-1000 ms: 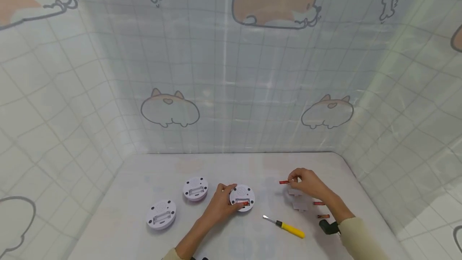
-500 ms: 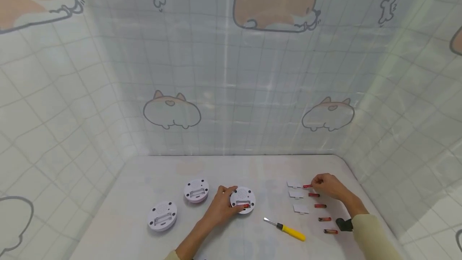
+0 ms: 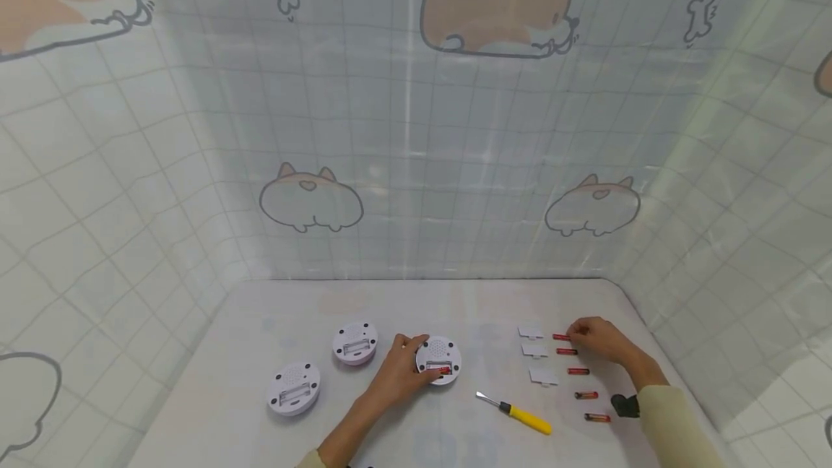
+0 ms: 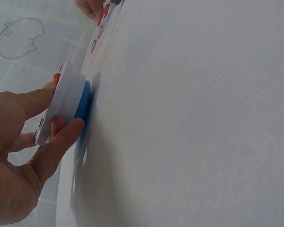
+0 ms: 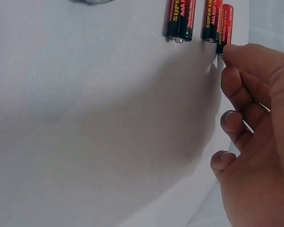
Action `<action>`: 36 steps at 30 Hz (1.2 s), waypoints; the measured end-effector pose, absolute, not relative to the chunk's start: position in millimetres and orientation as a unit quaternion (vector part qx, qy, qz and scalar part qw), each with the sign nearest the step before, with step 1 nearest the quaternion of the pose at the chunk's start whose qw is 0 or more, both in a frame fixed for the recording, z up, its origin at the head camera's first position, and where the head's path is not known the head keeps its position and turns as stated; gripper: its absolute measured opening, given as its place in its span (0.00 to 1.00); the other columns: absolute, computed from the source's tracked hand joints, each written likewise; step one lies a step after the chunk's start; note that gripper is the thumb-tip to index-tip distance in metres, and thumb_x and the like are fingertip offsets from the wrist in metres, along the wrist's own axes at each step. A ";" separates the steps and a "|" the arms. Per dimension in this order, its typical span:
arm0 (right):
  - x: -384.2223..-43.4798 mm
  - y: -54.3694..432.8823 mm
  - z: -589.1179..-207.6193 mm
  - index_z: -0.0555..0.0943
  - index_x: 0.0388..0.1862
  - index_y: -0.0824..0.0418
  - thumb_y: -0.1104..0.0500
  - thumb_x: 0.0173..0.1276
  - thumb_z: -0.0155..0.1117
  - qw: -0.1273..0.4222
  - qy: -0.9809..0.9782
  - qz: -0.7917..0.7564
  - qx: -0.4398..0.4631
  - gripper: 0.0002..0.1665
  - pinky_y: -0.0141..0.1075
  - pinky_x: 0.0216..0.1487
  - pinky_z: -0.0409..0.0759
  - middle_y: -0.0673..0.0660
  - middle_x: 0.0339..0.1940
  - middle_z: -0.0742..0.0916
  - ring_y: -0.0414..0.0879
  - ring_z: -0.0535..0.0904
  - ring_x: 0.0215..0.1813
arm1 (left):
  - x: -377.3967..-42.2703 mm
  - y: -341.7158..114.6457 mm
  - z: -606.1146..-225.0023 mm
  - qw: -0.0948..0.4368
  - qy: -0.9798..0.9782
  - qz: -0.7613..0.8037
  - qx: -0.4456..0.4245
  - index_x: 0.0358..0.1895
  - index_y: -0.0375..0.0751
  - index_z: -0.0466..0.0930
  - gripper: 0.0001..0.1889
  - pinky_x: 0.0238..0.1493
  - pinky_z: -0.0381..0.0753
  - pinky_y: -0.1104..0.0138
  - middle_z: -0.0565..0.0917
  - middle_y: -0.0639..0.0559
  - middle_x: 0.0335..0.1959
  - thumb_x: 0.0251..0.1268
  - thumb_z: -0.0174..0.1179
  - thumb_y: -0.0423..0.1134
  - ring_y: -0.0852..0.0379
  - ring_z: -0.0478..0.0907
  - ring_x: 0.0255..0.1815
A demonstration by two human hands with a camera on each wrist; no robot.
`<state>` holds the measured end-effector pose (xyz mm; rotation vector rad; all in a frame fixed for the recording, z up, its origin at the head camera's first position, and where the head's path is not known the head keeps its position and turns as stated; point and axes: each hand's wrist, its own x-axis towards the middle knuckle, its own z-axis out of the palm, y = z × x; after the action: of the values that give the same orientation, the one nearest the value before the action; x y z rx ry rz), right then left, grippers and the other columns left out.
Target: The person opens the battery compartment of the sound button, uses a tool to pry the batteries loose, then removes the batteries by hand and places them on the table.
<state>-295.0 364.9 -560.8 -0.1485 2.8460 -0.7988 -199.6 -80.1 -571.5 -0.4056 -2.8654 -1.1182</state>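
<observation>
My left hand [image 3: 399, 373] grips a round white device [image 3: 438, 347] lying with its underside up. It has speaker holes, dark feet and an uncovered battery compartment, and its lower part is blue in the left wrist view. The left thumb rests on a red battery [image 3: 445, 370] in that compartment. At the right, my right hand [image 3: 601, 340] pinches the end of a red and black AAA battery [image 5: 227, 23] between thumb and forefinger. That battery is down at table level, at the far end of a column of several AAA batteries [image 3: 578, 371].
Two similar round devices [image 3: 354, 341] with uncovered compartments stand at the left. Three white battery covers [image 3: 534, 350] lie left of the battery column. A yellow-handled screwdriver [image 3: 523, 417] lies nearer the front of the white table [image 3: 416, 302]. Patterned curtains [image 3: 416, 237] enclose it.
My right hand has moved right with the battery, from above the covers to the far end of the battery column. The covers and the batteries now show. The left hand keeps its grip.
</observation>
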 end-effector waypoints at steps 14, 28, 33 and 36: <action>-296.2 358.3 -558.0 0.84 0.45 0.63 0.57 0.71 0.64 0.070 0.959 -0.270 -0.048 0.11 0.41 0.42 0.77 0.55 0.39 0.84 0.48 0.76 0.39 | -199.7 -80.1 -569.5 0.015 -0.923 -0.362 -0.128 0.70 0.40 0.72 0.40 0.40 0.70 0.65 0.71 0.45 0.50 0.56 0.74 0.55 0.57 0.69 0.39; -286.7 262.4 -518.4 0.87 0.44 0.58 0.58 0.71 0.66 0.023 0.935 -0.295 -0.196 0.07 0.45 0.47 0.76 0.46 0.35 0.81 0.49 0.74 0.43 | -201.6 -81.0 -573.2 0.023 -0.923 -0.361 -0.131 0.70 0.40 0.72 0.40 0.42 0.72 0.63 0.70 0.45 0.50 0.56 0.74 0.55 0.57 0.69 0.40; -275.3 218.1 -514.7 0.87 0.45 0.54 0.55 0.70 0.68 0.027 0.919 -0.299 -0.254 0.08 0.42 0.46 0.74 0.42 0.33 0.79 0.54 0.76 0.46 | -202.7 -80.4 -573.5 0.028 -0.924 -0.357 -0.133 0.69 0.40 0.73 0.40 0.44 0.73 0.61 0.70 0.46 0.49 0.56 0.74 0.55 0.56 0.70 0.42; -268.2 193.0 -520.0 0.87 0.46 0.50 0.51 0.69 0.69 0.041 0.915 -0.291 -0.278 0.10 0.39 0.45 0.72 0.40 0.33 0.79 0.51 0.75 0.46 | -203.1 -79.9 -573.0 0.033 -0.923 -0.358 -0.137 0.69 0.39 0.73 0.40 0.44 0.73 0.61 0.70 0.46 0.48 0.56 0.74 0.55 0.56 0.70 0.41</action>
<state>-268.2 193.0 -520.0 -0.8508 2.8004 -0.8913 -203.1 -79.9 -573.0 -0.4221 -2.8409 -1.1029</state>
